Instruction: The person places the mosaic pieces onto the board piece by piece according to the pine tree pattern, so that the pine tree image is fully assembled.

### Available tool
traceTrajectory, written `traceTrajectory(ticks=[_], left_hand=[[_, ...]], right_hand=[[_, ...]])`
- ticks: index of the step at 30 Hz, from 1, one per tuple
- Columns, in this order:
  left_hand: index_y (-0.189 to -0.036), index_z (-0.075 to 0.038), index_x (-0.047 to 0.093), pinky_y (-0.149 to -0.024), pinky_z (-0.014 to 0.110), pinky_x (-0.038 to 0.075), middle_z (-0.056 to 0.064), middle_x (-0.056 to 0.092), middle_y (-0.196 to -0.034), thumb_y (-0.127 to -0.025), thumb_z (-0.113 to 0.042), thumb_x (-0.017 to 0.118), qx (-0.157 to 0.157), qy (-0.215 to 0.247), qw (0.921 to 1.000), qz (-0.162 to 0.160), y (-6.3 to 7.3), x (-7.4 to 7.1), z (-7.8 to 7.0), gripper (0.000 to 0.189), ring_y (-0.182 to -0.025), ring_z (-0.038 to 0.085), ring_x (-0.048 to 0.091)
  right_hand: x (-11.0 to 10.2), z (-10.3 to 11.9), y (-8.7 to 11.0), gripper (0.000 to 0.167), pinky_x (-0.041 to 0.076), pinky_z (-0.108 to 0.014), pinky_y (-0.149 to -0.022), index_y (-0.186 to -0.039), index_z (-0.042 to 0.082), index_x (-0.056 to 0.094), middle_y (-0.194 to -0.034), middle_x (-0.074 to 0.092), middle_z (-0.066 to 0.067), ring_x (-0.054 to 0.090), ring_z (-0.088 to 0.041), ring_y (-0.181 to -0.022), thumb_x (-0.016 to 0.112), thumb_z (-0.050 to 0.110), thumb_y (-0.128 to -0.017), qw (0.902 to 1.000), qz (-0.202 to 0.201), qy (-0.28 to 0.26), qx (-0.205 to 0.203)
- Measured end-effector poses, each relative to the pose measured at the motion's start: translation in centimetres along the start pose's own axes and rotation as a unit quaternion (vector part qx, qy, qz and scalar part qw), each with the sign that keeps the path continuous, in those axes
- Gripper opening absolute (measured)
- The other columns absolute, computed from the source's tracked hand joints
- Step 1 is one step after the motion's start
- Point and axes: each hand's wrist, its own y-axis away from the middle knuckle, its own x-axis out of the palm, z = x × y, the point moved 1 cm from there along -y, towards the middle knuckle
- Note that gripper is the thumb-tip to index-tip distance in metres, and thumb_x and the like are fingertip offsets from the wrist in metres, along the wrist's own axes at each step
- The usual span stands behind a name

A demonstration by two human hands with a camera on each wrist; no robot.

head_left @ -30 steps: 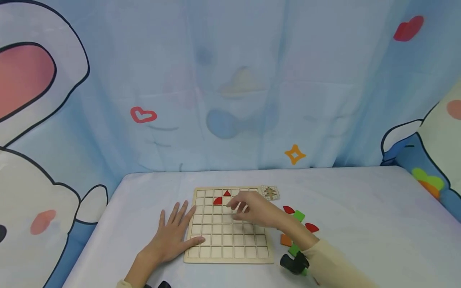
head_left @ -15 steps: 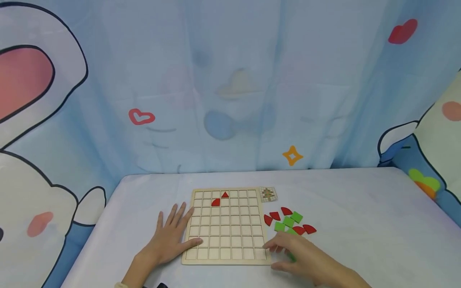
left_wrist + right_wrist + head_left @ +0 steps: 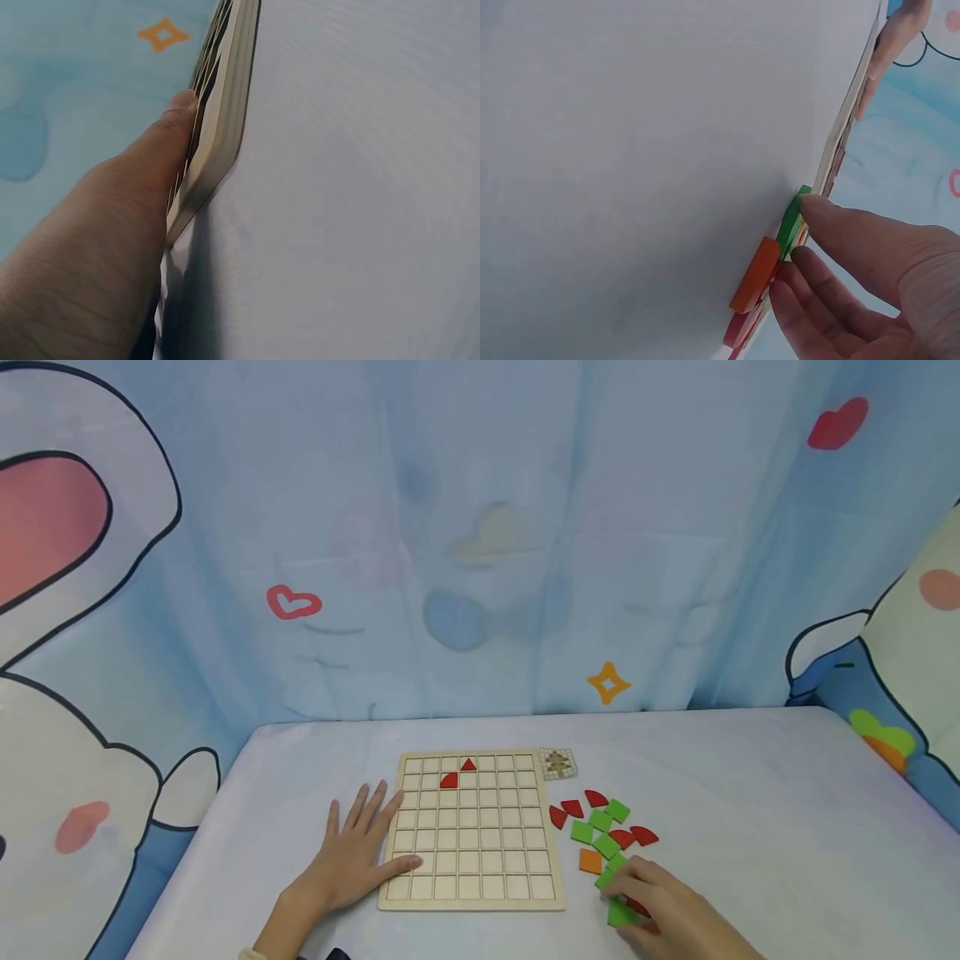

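Observation:
My left hand (image 3: 348, 860) lies with spread fingers at the left side of a wooden grid board (image 3: 480, 905). Its thumb (image 3: 178, 112) rests over the board's edge in the left wrist view. On the board sit a red triangle (image 3: 468, 766) and a red quarter-circle tile (image 3: 449, 781), both near the top. To the right of the board, my right hand (image 3: 670, 906) pinches a green square tile (image 3: 619, 913) between thumb and fingers, low in the loose pile. The right wrist view shows the thumb at one end of that green tile (image 3: 791, 221), beside an orange tile (image 3: 756, 275).
Several green squares (image 3: 582, 832) and red quarter circles (image 3: 643, 836) lie scattered right of the board, with an orange square (image 3: 590, 861) among them. A small pattern card (image 3: 558, 764) touches the board's top right corner. A cartoon curtain (image 3: 480, 543) hangs behind the table.
My right hand has moved from above the board down to the lower right, onto the loose tiles, and its fingers have come together at a green one. The left hand stays in place.

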Motion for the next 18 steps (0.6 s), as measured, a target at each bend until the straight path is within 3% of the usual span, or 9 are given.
traceTrajectory(ticks=[6,13,18], left_hand=[[-0.167,-0.014,0.029,-0.118,0.075,-0.005,0.018,0.017,-0.173,-0.095,-0.068,0.061,-0.004,0.01,0.9998,0.019,0.0,-0.6,-0.8,0.095,-0.16,0.043,0.007],[-0.167,-0.014,0.028,-0.118,0.076,-0.005,0.019,0.016,-0.173,-0.096,-0.067,0.061,0.001,0.017,0.9997,0.017,0.0,-0.7,-0.8,0.095,-0.159,0.045,0.007],[-0.167,-0.014,0.029,-0.118,0.076,-0.003,0.019,0.018,-0.173,-0.096,-0.067,0.061,0.005,0.011,0.9999,0.005,0.1,-0.6,-0.5,0.094,-0.159,0.045,0.009]], right_hand=[[0.6,-0.7,0.1,0.028,0.057,-0.019,-0.073,-0.106,0.013,0.079,-0.099,0.058,0.008,0.052,-0.006,-0.084,0.091,0.021,-0.081,0.9998,-0.007,-0.009,-0.016],[0.9,0.7,-0.4,0.03,0.058,-0.024,-0.074,-0.103,0.009,0.081,-0.092,0.058,0.005,0.052,-0.011,-0.081,0.093,0.012,-0.076,0.9969,-0.002,0.004,0.079],[0.6,1.7,-0.6,0.028,0.06,-0.03,-0.079,-0.103,0.008,0.081,-0.093,0.06,0.003,0.054,-0.015,-0.085,0.091,0.008,-0.077,0.995,0.008,0.005,0.1]])
